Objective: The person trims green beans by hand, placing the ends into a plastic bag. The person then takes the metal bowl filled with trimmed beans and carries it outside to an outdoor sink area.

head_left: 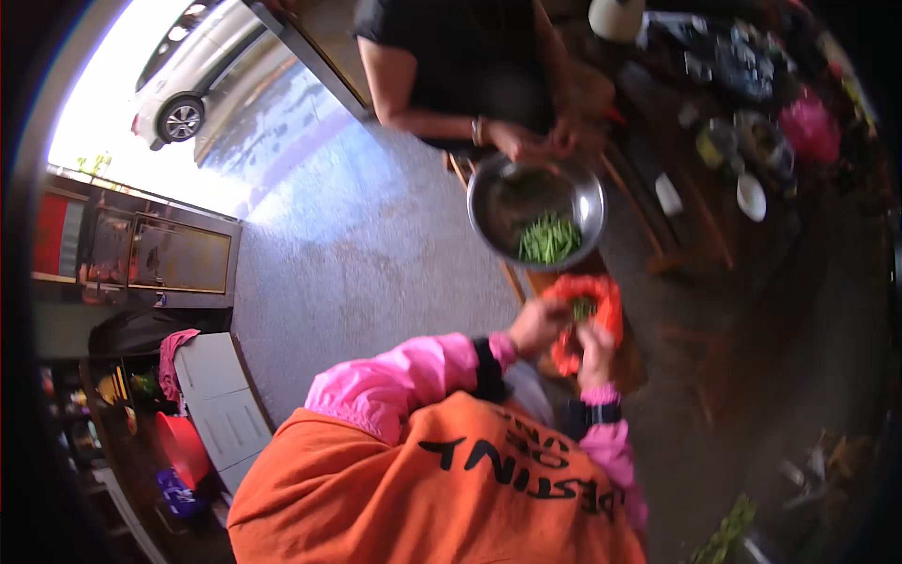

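Note:
My left hand (537, 327) is at the left rim of an orange-red plastic bag (613, 310), its fingers bent together and slightly blurred. My right hand (595, 352) is over the near side of the bag, thumb and fingers pinched. What either hand holds is too small and blurred to name. Green vegetable pieces (583, 308) show in the bag just beyond my fingertips. Past the bag stands a steel bowl (484, 202) with a heap of cut green stalks or beans (551, 239) in its near part.
Across from me a person in black (460, 75) has both hands at the bowl's far rim. A table at right bears a white spoon (751, 196), jars and a pink bag (809, 125). Left are a white cabinet (211, 367) and red basin (183, 449). Green stalks (728, 534) lie low right.

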`<act>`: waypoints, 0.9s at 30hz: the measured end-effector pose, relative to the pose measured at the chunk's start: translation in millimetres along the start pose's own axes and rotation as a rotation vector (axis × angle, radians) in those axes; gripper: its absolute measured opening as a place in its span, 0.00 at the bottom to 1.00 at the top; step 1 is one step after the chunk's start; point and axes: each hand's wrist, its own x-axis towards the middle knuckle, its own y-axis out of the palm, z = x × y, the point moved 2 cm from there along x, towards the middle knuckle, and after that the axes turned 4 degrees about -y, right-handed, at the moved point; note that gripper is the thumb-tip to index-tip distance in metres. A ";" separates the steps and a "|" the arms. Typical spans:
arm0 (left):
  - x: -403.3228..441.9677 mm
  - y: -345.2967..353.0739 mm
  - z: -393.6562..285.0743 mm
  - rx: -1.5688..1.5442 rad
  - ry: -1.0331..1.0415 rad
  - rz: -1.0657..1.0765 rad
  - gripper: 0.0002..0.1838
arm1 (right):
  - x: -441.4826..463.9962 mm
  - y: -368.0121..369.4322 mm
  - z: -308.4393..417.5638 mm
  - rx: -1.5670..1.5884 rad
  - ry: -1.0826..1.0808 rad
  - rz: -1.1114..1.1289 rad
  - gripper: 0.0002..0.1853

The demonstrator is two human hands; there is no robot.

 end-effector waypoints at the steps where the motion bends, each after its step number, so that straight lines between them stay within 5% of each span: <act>1: 5.9 -5.9 -7.4 -0.109 0.026 -0.048 0.08 | 1.1 4.8 13.7 0.013 -0.018 0.051 0.04; 2: 7.6 -14.4 -15.5 -0.496 -0.173 0.114 0.06 | 10.9 -6.7 0.0 -0.048 -0.058 0.058 0.04; 7: -0.9 -72.3 -7.3 -0.605 -0.355 0.078 0.06 | 31.2 -35.4 -18.0 -0.268 -0.132 0.019 0.13; 11: -41.4 -106.5 -8.2 -0.608 -0.329 0.038 0.06 | 5.7 -15.9 -17.2 -0.425 -0.051 0.143 0.18; 14: -74.1 -114.9 -0.3 -0.563 -0.318 0.027 0.06 | -40.8 31.1 -24.6 -0.453 -0.077 0.580 0.16; 18: -100.6 -106.6 9.8 -0.452 -0.255 0.030 0.06 | -83.0 41.3 -55.5 -0.502 0.092 0.714 0.10; 24: -140.1 -83.4 25.9 -0.355 -0.321 -0.012 0.06 | -131.1 18.0 -86.0 -0.565 0.017 0.626 0.09; 25: -138.8 -84.9 41.3 0.201 0.150 -0.015 0.07 | -126.4 -0.9 -122.3 -0.585 -0.017 0.640 0.08; 27: -135.8 -86.7 43.1 -0.175 -0.105 -0.113 0.14 | -138.6 1.2 -118.2 -0.568 0.146 0.564 0.07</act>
